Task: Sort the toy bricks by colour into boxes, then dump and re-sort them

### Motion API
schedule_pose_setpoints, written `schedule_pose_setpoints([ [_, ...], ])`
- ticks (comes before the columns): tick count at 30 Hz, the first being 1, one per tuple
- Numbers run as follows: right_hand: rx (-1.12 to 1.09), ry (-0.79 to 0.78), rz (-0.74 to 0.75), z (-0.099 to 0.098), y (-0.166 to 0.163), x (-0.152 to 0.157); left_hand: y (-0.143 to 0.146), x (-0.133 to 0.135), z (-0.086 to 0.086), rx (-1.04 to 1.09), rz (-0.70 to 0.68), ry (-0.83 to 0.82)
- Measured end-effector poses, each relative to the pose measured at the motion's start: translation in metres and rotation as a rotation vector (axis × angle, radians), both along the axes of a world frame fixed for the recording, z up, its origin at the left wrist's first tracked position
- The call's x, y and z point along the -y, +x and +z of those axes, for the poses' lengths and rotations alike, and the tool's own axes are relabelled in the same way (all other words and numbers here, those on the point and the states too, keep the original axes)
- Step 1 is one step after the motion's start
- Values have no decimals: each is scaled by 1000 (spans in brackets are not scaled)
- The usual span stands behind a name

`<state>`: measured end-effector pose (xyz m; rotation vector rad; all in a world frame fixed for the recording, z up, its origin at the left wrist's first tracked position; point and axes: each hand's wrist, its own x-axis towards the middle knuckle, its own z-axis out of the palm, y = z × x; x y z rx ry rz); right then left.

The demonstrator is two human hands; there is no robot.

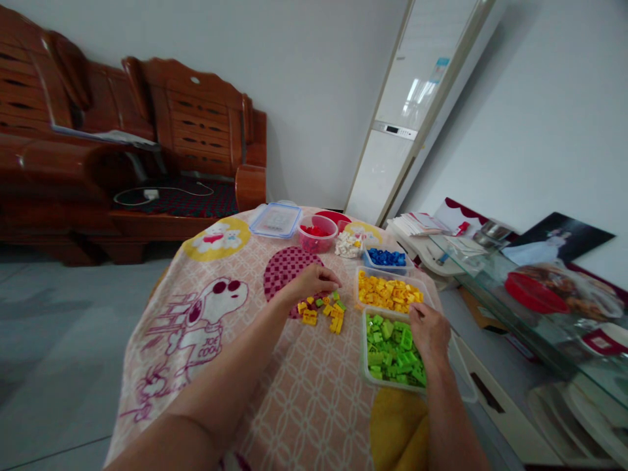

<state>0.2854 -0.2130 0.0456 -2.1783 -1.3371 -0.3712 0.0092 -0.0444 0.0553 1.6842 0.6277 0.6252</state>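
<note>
My left hand (314,281) hovers over a small loose pile of yellow bricks (310,317) and a few green bricks (336,296) on the tablecloth. Its fingers are drawn together in a pinch, and what they hold, if anything, is too small to make out. At the right, my right hand (432,330) is over the edge where the box of yellow bricks (390,292) meets the box of green bricks (392,350). Thumb and fingers are closed there, their tips by the yellow bricks; whatever lies between them is hidden.
Behind the yellow box stands a box of blue bricks (387,258). Further back are white bricks (348,244), a round tub of red bricks (316,233) and a clear lid with a blue rim (275,220). A glass-topped shelf (483,281) with clutter borders the table's right side.
</note>
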Motion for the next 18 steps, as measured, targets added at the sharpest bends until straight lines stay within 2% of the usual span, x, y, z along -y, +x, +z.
schedule_pose_setpoints([
  [5, 5, 3, 4, 0, 0, 0, 46, 37, -6, 170, -122, -63],
  [9, 4, -6, -2, 1, -1, 0, 64, 56, -10, 195, -190, -48],
  [13, 10, -5, 6, 2, -2, 0, 58, 47, -11, 140, -101, 66],
  [18, 9, -17, -7, 2, -3, 0, 30, 19, -2, -69, 87, 269],
])
